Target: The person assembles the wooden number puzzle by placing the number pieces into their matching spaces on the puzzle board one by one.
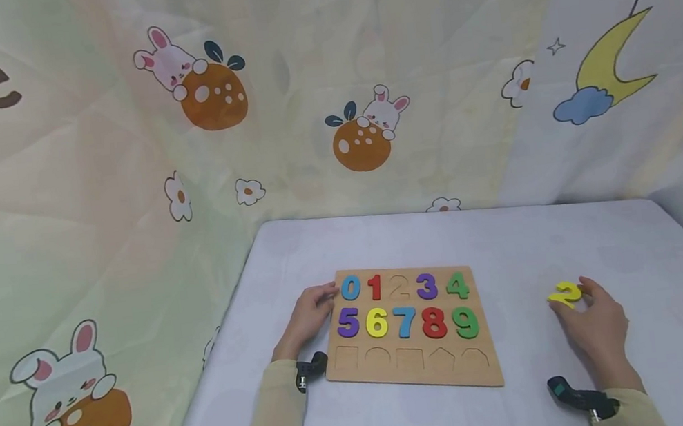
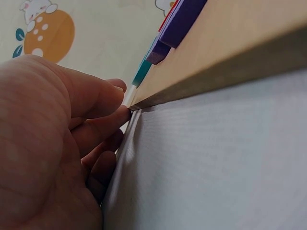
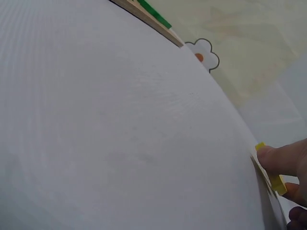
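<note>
A wooden number board lies on the table with coloured digits seated in two rows. The slot for 2 in its upper row holds no piece, only an outline. My left hand is at the board's left edge by the blue 0, its fingertips at the edge, as the left wrist view also shows. To the right of the board, my right hand pinches a yellow number 2 between thumb and fingers. In the right wrist view the yellow piece appears edge-on, close over the white cloth.
A white cloth covers the table. The board's bottom row has several outlined shape slots without pieces. Behind and to the left hangs a printed fabric backdrop. Dark wrist cameras sit on both wrists.
</note>
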Action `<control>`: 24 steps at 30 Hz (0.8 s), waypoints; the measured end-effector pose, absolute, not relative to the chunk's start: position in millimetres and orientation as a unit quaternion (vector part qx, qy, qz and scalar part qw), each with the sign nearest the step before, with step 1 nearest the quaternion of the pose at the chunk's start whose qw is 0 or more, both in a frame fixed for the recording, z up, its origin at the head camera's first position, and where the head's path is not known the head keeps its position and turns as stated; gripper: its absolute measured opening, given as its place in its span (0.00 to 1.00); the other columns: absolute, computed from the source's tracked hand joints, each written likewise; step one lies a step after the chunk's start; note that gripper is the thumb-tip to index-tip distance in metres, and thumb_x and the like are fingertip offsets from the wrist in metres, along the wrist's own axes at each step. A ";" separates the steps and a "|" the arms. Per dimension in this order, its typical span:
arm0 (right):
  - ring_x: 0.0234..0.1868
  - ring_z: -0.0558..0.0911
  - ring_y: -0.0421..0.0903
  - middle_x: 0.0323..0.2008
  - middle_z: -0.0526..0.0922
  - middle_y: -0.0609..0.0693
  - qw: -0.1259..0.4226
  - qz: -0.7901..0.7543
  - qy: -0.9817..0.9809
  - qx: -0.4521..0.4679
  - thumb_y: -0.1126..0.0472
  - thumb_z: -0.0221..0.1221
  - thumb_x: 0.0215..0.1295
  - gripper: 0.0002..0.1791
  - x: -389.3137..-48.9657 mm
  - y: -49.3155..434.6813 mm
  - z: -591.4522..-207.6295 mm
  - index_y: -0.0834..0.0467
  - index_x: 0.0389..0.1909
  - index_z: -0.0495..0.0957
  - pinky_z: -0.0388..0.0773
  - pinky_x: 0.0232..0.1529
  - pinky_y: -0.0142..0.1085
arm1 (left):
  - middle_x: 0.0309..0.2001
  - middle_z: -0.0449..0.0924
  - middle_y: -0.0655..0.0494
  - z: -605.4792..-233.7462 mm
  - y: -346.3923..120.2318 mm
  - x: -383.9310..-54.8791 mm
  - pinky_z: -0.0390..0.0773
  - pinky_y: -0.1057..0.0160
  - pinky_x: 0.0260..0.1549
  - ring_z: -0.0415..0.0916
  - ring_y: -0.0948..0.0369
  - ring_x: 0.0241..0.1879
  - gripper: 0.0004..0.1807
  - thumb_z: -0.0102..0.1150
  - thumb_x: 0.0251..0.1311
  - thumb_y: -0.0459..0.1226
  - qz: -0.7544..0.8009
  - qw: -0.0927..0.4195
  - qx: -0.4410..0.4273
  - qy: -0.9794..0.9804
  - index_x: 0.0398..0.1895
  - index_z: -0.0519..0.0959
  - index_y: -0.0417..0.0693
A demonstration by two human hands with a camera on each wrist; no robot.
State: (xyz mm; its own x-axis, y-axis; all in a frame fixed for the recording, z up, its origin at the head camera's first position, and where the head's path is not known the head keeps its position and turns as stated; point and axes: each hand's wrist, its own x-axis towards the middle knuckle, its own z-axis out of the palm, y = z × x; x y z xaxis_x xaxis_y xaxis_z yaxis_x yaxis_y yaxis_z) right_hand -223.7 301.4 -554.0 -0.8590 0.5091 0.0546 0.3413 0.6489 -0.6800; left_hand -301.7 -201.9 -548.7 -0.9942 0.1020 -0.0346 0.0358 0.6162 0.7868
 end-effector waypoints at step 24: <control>0.62 0.67 0.69 0.65 0.67 0.70 0.094 0.387 -0.907 -0.134 0.56 0.63 0.64 0.40 -248.7 234.6 -532.2 0.64 0.72 0.57 0.71 0.62 0.59 | 0.65 0.71 0.66 -547.4 -201.6 -301.1 0.63 0.50 0.70 0.62 0.57 0.69 0.17 0.54 0.66 0.36 0.436 0.032 0.032 0.899 0.56 0.80 0.58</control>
